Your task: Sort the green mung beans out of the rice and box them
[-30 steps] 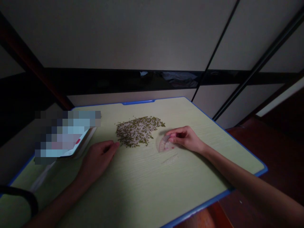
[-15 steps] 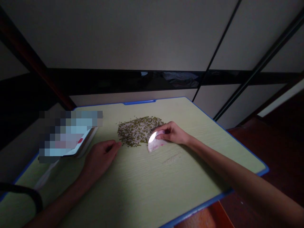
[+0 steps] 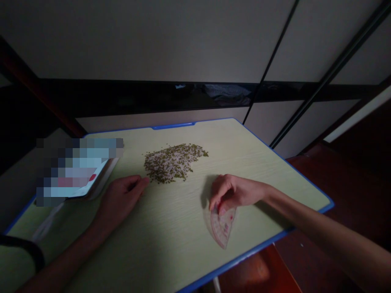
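A clear protractor with pink markings is pinched by my right hand between thumb and fingers. It is tilted over the table, its curved edge to the left and one corner pointing at the front edge. A flat pile of small green beans mixed with pale grains lies up and to the left, apart from that hand. My left hand rests on the table at the pile's near left side, thumb and fingers pressed together. Whether anything is between them is hidden.
The pale yellow table has a blue rim and a blue handle piece at the back. A lit, blurred-out screen stands at the left. A dark curved strap or cable is at lower left. Cabinet panels rise behind.
My right hand moved the protractor left to the pile's edge, then back right and toward the table's front, turning it. The left hand stayed in place. The view shifted slightly.
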`<state>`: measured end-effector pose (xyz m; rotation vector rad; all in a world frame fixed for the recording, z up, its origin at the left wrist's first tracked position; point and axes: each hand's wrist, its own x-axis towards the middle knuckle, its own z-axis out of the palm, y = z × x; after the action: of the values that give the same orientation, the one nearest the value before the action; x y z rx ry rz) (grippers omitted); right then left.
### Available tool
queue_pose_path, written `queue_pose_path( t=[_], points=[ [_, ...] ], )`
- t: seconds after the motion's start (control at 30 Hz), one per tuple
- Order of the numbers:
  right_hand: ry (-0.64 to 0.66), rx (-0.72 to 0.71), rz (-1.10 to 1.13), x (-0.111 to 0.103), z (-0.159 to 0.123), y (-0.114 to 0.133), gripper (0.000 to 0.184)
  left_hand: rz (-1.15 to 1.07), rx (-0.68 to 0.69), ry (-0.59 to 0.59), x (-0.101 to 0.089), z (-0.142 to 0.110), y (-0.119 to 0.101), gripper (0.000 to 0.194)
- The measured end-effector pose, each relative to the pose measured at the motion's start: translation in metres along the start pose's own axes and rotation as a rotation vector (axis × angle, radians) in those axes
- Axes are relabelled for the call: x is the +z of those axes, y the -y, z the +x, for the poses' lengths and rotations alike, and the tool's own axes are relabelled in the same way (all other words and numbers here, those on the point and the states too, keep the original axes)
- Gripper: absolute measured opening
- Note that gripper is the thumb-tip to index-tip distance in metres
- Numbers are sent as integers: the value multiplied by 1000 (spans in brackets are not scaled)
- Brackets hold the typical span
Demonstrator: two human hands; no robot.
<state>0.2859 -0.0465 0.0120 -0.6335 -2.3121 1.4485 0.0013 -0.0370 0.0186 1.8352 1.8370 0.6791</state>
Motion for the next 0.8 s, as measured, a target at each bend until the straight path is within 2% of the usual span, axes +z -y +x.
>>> queue_pose_path(
  t=[0.13,0.2,0.27,0.43,0.5,0.6,0.8],
  points=[
    [34,13,14,2,-12,5,17,2,5,1,0,1,1,38],
    [-16,49,68,2,-17,7,17,0,10,-1,0,1,0,37],
    [-180,107,151,1,-22,6,17,-1,16,0,0,0,-2,37],
    [-858,297,169,-12,-39,-9,22,-3,14,-4,-1,0,-4,36],
    [-974,356,126,-15,-47,-14,26,-7,18,4,-1,0,-4,36],
    [-991,400,73,-12,-58,-14,30,-8,11,-2,-1,0,-4,36],
    [-905,393,-16,12,-65,1,26,6,15,0,-2,0,-2,35]
  ],
)
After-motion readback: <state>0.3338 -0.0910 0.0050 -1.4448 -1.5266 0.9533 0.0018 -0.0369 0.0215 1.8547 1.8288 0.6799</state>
